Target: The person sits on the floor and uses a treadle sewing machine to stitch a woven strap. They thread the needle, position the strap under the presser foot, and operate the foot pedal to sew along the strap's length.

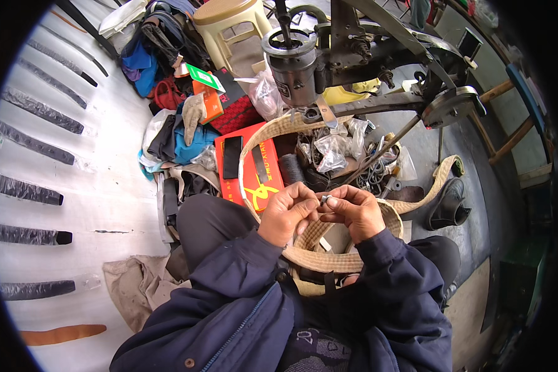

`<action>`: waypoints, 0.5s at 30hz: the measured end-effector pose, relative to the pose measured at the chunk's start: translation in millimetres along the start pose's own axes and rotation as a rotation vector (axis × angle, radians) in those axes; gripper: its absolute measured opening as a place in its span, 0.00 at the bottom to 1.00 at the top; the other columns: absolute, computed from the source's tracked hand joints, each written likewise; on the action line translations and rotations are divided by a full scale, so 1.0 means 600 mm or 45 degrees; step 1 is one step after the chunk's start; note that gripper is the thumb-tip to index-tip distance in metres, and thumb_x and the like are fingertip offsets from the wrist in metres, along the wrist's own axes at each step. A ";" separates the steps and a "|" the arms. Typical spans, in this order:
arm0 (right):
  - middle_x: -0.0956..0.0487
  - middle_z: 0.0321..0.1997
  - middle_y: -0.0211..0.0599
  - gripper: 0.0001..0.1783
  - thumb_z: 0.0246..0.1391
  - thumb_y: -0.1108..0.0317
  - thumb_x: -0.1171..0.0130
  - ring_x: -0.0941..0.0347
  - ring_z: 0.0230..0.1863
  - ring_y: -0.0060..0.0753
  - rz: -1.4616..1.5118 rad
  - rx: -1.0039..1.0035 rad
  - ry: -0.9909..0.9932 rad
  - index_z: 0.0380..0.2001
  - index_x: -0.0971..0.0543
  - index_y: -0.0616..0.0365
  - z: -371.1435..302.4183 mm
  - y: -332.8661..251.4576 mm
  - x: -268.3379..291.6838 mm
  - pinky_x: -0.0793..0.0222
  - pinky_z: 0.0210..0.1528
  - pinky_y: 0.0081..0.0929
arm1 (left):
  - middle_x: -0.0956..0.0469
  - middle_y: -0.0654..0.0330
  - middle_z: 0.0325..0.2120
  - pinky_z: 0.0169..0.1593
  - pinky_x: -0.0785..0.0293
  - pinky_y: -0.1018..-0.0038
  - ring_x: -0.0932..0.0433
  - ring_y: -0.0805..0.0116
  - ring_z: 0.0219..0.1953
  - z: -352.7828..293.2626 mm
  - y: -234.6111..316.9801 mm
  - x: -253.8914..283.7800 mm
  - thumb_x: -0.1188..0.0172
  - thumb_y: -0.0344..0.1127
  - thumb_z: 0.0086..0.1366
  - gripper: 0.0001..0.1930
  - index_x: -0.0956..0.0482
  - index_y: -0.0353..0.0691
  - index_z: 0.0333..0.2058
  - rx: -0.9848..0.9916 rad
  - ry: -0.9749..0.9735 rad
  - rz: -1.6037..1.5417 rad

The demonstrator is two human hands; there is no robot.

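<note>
Near the centre of the frame, the right hand (359,214) pinches a small grey piece (325,199) in its fingertips, while the left hand (287,216) curls close beside it — whether it grips too, I cannot tell. Work this small wants a light, steady pinch — a slip could lose the piece among the tan strap (319,261) loops in the lower centre.

My dark-sleeved forearms (232,266) slant forward and inward, bringing my left hand (284,217) and right hand (364,217) close together in front of me, both bare. My left fingers (299,192) curl toward the right hand, thumb bent in beside them. My right thumb (338,203) and index finger (344,192) press into a fine pinch.
</note>
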State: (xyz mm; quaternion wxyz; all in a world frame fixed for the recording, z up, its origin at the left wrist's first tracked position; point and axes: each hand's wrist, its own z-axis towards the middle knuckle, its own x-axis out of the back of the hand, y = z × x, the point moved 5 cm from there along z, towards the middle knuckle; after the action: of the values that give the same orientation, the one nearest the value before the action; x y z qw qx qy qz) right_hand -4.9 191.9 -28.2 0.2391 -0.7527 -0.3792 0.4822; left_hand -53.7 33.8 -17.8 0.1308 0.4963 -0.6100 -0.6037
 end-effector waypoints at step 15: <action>0.18 0.33 0.34 0.05 0.58 0.74 0.34 0.20 0.34 0.29 0.050 0.011 -0.100 0.35 0.21 0.60 0.001 0.006 -0.006 0.23 0.41 0.28 | 0.21 0.56 0.39 0.28 0.30 0.77 0.27 0.74 0.22 0.000 -0.008 -0.005 0.41 0.30 0.71 0.03 0.26 0.41 0.39 -0.254 0.050 -0.327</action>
State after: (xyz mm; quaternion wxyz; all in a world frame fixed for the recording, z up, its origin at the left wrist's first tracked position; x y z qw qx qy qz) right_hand -5.4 187.0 -29.1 0.2176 -0.7394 -0.3714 0.5177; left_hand -50.1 36.9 -20.8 0.1130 0.5666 -0.4759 -0.6631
